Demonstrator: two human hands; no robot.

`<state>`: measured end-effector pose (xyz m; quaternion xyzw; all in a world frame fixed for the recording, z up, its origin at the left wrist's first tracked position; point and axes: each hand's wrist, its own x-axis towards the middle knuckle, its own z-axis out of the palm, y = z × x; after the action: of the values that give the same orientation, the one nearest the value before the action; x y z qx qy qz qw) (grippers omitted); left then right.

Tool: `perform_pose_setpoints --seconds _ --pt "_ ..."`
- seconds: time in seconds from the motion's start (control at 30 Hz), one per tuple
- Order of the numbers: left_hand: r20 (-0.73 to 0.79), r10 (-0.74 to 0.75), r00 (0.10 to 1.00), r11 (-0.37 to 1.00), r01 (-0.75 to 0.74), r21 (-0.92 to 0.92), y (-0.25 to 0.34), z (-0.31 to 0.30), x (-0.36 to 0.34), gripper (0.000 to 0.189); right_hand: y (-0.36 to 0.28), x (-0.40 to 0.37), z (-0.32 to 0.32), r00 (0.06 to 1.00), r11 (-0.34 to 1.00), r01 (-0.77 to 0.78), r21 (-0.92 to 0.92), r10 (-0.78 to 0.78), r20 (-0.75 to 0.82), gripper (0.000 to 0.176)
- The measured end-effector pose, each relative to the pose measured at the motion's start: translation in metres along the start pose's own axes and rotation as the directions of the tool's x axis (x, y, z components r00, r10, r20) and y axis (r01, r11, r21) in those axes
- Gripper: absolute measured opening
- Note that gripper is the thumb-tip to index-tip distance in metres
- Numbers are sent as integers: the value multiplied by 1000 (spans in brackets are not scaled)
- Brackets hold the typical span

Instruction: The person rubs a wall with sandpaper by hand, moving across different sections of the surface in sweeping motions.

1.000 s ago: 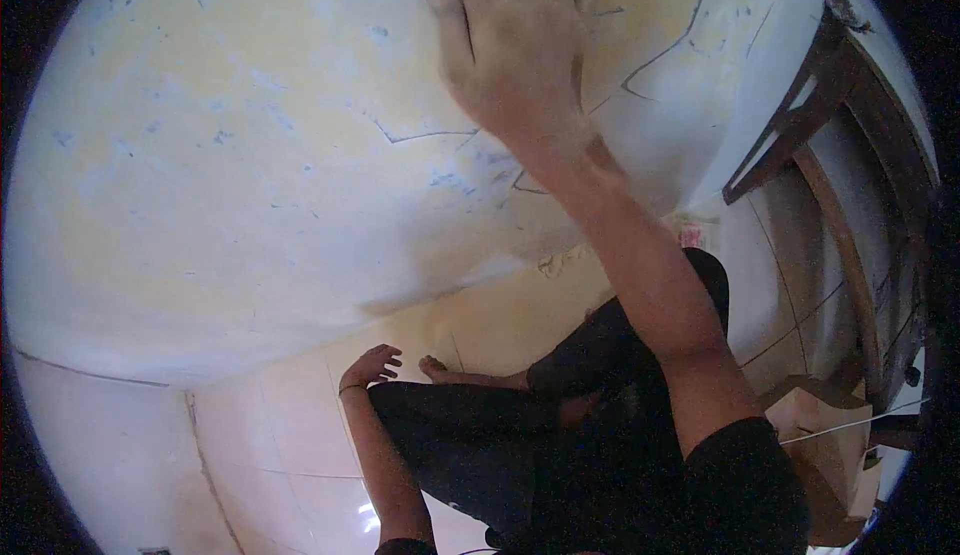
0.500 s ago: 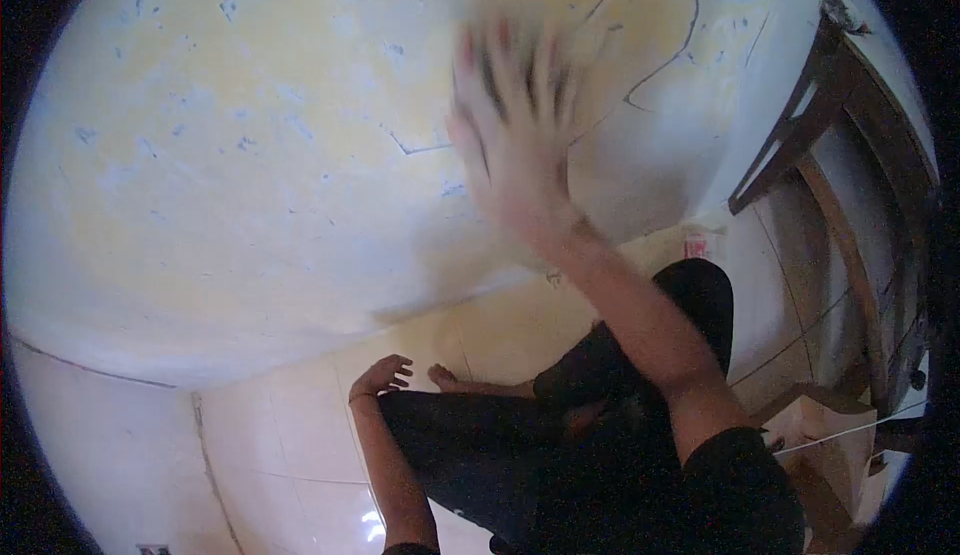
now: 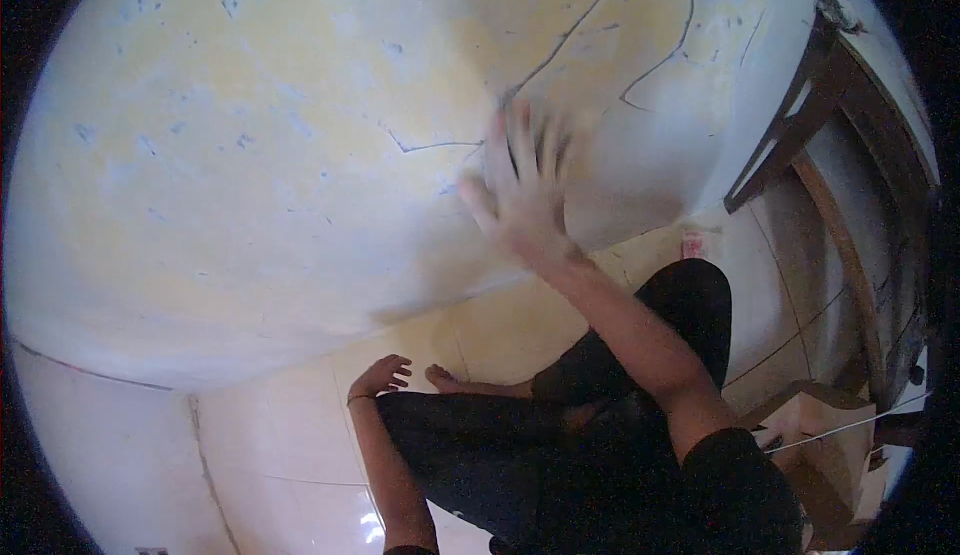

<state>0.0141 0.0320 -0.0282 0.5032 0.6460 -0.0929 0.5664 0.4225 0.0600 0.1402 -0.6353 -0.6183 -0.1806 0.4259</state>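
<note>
My right hand (image 3: 527, 193) is stretched out against the yellow and white wall (image 3: 250, 205), with its fingers spread and slightly blurred. Dark cracks and bluish patches of flaked paint mark the wall; one long crack (image 3: 562, 43) runs up from the fingertips. Nothing shows between those fingers, and the palm side is hidden. Lower down, my left hand (image 3: 381, 376) hangs loosely over my knee (image 3: 400, 410), its fingers apart and holding nothing. My legs in dark trousers are folded on the floor, and a bare foot (image 3: 440, 379) sticks out near the left hand.
At the right, a dark wooden frame (image 3: 790, 120) leans near the wall. An open cardboard box (image 3: 825, 445) is beside my right arm, with a white cord (image 3: 850, 421) across it. A small red and white packet (image 3: 695, 245) lies by the wall on the tiled floor (image 3: 290, 435).
My right hand has moved down the wall, uncovering the upper part of the long crack. My left hand stays over the knee.
</note>
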Motion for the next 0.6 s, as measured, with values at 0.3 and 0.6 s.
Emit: perform_pose_setpoints --seconds 0.3,0.6 --pt "-28 -20 999 997 18 -74 10 -2 4 31 -15 74 -31 932 991 122 -47 -131 -338 72" --pt "14 1 1000 997 0 -73 5 0 -1 34 -14 12 -4 994 996 72 61 -66 -85 72"
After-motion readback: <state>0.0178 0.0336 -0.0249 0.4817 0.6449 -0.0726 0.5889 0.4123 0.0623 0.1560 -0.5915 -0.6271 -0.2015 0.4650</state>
